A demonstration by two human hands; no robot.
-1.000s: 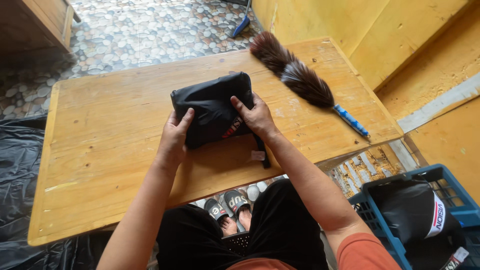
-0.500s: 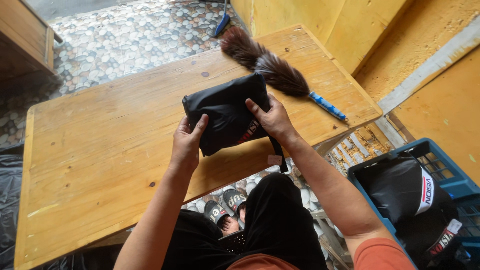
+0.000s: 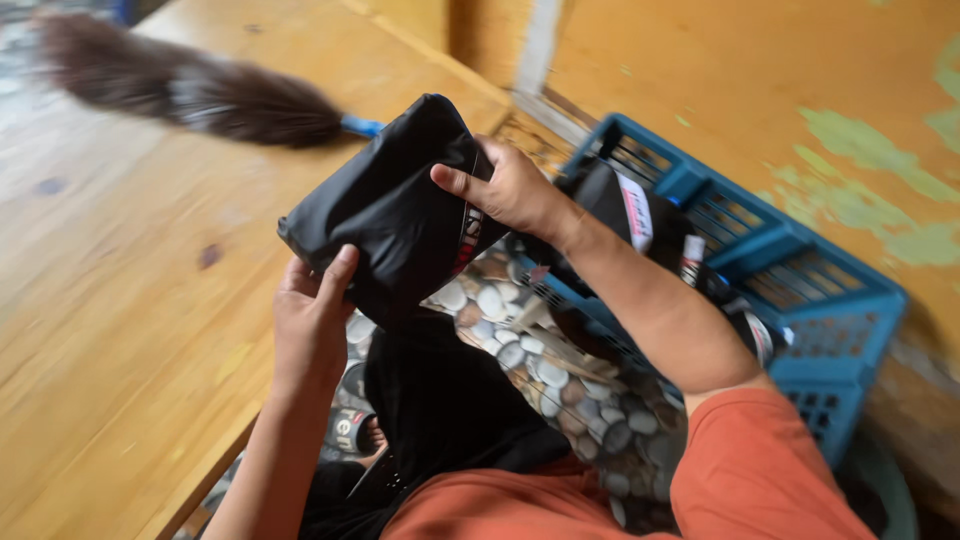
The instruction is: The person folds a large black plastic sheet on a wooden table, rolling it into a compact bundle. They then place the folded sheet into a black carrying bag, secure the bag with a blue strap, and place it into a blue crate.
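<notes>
A folded black garment (image 3: 395, 205) with a red and white waistband is lifted off the wooden table (image 3: 110, 300), held over its right edge. My left hand (image 3: 312, 320) grips the bundle's lower left side, thumb on top. My right hand (image 3: 505, 185) clasps its upper right side, thumb pointing left across the fabric. Just right of the bundle stands a blue plastic crate (image 3: 800, 280) with several black folded garments (image 3: 620, 215) inside.
A brown feather duster (image 3: 190, 90) with a blue handle lies on the table's far part. A pebble-pattern floor (image 3: 560, 390) shows between table and crate. Yellow painted wall (image 3: 760, 90) stands behind the crate. My black trousers and orange sleeve fill the bottom.
Both hands have lifted the black bundle off the table top and carried it right, toward the blue crate. My view has swung right with it.
</notes>
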